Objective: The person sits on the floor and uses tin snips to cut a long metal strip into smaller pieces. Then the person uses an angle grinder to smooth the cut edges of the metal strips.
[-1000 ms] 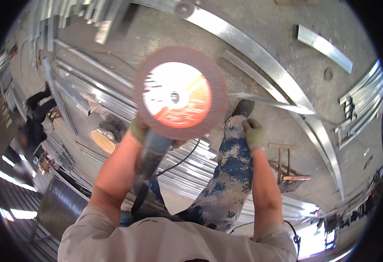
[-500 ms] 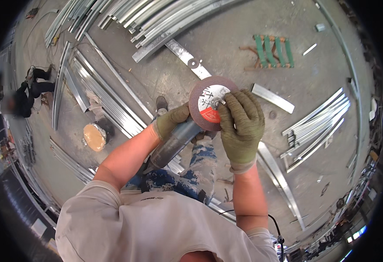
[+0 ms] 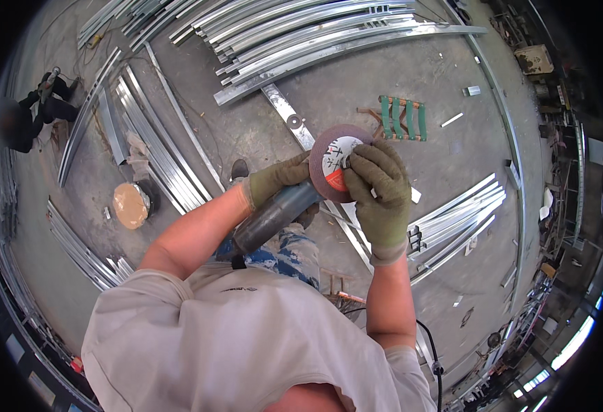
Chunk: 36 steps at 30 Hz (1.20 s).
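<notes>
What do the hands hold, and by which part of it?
An angle grinder: the left hand grips its body behind the disc; the right hand has fingers at the disc's centre.

Daylight soft, even. Windows (image 3: pixel 575 345) near right blown white; I catch glints off far bars (image 3: pixel 315 42). Disc (image 3: pixel 334 159) sharp; co-worker's head (image 3: pixel 4 121), left, blurred. Edges bend, corners black.

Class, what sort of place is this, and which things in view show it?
Probably a metalworking shop: long metal profiles lie in stacks on a bare grey floor, and the person's gloved left hand holds a power tool fitted with an abrasive disc.
</notes>
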{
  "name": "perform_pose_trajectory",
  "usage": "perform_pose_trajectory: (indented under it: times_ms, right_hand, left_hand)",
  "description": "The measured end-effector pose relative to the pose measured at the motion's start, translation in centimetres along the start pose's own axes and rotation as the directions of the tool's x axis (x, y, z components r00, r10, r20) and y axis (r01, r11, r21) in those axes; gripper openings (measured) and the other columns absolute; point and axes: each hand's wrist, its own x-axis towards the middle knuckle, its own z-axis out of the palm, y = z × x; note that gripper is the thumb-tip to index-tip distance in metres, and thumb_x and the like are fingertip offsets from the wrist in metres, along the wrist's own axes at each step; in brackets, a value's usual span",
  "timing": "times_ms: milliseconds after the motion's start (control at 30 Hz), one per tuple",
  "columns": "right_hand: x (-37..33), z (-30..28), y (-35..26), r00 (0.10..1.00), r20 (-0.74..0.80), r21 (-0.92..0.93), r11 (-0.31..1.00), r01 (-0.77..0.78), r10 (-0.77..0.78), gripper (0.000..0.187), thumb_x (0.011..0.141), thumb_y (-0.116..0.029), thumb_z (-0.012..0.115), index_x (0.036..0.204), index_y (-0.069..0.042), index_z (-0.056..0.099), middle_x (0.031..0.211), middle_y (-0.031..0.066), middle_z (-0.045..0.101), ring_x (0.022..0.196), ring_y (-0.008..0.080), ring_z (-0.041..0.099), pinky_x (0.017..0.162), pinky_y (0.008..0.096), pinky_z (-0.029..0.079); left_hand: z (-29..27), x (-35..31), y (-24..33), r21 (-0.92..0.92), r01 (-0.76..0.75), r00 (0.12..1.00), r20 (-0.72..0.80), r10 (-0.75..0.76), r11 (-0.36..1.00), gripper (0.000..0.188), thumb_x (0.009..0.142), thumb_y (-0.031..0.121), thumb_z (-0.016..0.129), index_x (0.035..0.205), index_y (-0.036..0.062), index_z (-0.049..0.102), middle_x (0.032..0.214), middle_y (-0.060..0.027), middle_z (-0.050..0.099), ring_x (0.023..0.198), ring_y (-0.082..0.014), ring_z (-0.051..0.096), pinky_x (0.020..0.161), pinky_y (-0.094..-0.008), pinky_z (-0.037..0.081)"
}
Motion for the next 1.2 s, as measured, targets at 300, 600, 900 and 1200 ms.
perform_pose_trajectory:
  times_ms: [300, 600, 900, 1200]
  right_hand:
    - [1.5, -0.4, -3.7, 0.997, 0.080, -0.117, 0.993, 0.019, -0.010, 0.023, 0.079, -0.004, 0.079, 0.102, -0.004, 0.077, 0.107, 0.0134, 0.075, 0.111, 0.0393, 0.066, 0.095, 0.0504, 0.053]
    - [0.7, -0.9, -4.7, 0.982, 0.139, -0.063, 0.988, 0.137, -0.128, 0.021, 0.079, -0.004, 0.079, 0.099, -0.005, 0.076, 0.110, 0.0110, 0.074, 0.107, 0.0385, 0.067, 0.095, 0.0495, 0.052]
    - [0.9, -1.8, -5.6, 0.958, 0.288, -0.165, 0.985, 0.043, 0.007, 0.027, 0.080, -0.014, 0.077, 0.108, -0.015, 0.077, 0.099, 0.0075, 0.070, 0.105, 0.0349, 0.063, 0.097, 0.0508, 0.046]
    - [1.7, -2.3, -5.3, 0.940, 0.319, -0.220, 0.955, 0.197, -0.121, 0.027, 0.077, -0.018, 0.081, 0.104, -0.017, 0.079, 0.106, 0.0044, 0.073, 0.115, 0.0323, 0.063, 0.105, 0.0515, 0.043]
  left_hand:
    - [1.4, -3.4, 1.0, 0.044, 0.001, 0.999, -0.043, 0.001, 0.999, 0.094, 0.079, 0.066, 0.084, 0.150, 0.0124, 0.053, 0.126, -0.0120, 0.070, 0.089, -0.0229, 0.074, 0.072, -0.0343, 0.065]
    - [1.5, -5.0, 0.2, 0.047, -0.007, 1.000, -0.002, 0.007, 0.999, 0.089, 0.084, 0.062, 0.082, 0.150, 0.0091, 0.053, 0.126, -0.0137, 0.071, 0.092, -0.0222, 0.075, 0.072, -0.0342, 0.065]
    - [-1.7, -3.3, -2.5, 0.128, -0.094, 0.995, 0.035, 0.090, 0.987, 0.062, 0.101, 0.050, 0.070, 0.150, 0.0153, 0.055, 0.119, -0.0054, 0.072, 0.093, -0.0154, 0.070, 0.080, -0.0353, 0.061]
    - [2.2, -4.6, 0.3, 0.159, -0.023, 0.998, 0.068, 0.012, 0.987, 0.078, 0.093, 0.060, 0.074, 0.153, 0.0170, 0.051, 0.113, -0.0056, 0.071, 0.082, -0.0138, 0.072, 0.066, -0.0291, 0.062]
